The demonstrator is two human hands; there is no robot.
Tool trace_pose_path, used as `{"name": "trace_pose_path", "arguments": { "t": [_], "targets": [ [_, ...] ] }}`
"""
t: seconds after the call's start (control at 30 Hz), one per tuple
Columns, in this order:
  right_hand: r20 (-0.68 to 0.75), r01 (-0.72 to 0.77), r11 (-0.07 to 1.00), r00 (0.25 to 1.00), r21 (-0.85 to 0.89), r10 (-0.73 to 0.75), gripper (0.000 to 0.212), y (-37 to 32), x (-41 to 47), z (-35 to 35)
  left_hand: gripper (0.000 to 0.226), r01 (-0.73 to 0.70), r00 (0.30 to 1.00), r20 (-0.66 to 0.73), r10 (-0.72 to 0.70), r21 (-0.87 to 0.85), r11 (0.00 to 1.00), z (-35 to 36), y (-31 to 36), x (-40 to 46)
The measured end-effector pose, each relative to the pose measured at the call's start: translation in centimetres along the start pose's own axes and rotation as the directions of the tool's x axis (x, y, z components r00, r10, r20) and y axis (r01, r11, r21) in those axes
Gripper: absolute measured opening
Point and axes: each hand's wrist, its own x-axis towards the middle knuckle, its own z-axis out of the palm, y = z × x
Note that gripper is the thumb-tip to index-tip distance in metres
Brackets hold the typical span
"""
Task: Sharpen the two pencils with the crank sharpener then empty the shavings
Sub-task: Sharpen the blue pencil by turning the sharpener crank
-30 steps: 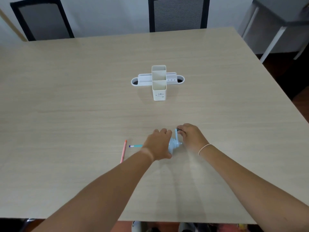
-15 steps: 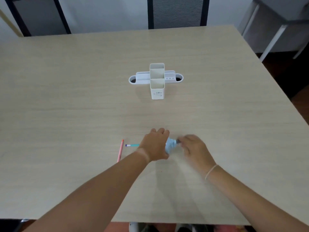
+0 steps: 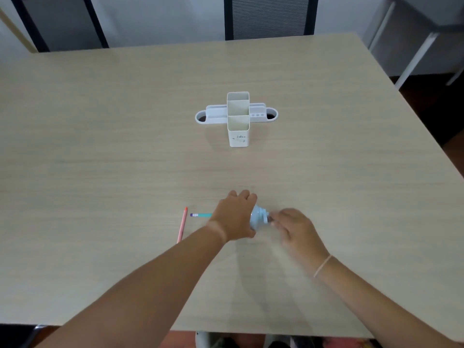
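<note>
A light blue crank sharpener point(image 3: 258, 218) lies on the table near the front edge. My left hand point(image 3: 234, 216) is clamped over its body, hiding most of it. A teal pencil point(image 3: 200, 215) sticks out to the left from under that hand, pointing into the sharpener. My right hand point(image 3: 295, 228) is blurred, its fingers pinched on the crank handle at the sharpener's right end. A pink pencil point(image 3: 182, 225) lies loose on the table just left of the teal one.
A white desk organiser point(image 3: 238, 118) with tall square cups stands at the table's centre, beyond my hands. Two dark chairs point(image 3: 270, 17) stand behind the far edge, and a grey side table point(image 3: 424, 33) is at the back right.
My right hand has swung from above the sharpener down toward me and to the right, turning the crank. The left hand and both pencils have stayed put.
</note>
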Motion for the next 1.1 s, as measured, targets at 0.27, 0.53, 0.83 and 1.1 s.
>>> {"name": "trace_pose_path", "arguments": {
  "t": [0.27, 0.53, 0.83, 1.1],
  "targets": [
    [0.195, -0.188, 0.978, 0.959, -0.095, 0.204, 0.021, 3.0, 5.6, 1.9, 0.057, -0.002, 1.0, 0.008, 0.002, -0.004, 1.0, 0.2, 0.0, 0.2],
    [0.015, 0.0, 1.0, 1.0, 0.022, -0.001, 0.032, 0.1, 0.0, 0.1, 0.058, 0.005, 1.0, 0.006, -0.005, 0.003, 1.0, 0.1, 0.0, 0.1],
    [0.268, -0.168, 0.974, 0.942, -0.15, 0.203, 0.032, 2.9, 4.8, 2.1, 0.058, 0.009, 1.0, 0.0, -0.009, -0.004, 1.0, 0.1, 0.1, 0.1],
    [0.015, 0.044, 0.999, 0.999, 0.031, -0.044, 0.032, 0.2, 0.9, -0.5, 0.057, -0.006, 1.0, 0.004, 0.006, -0.016, 1.0, 0.0, -0.2, 0.1]
  ]
}}
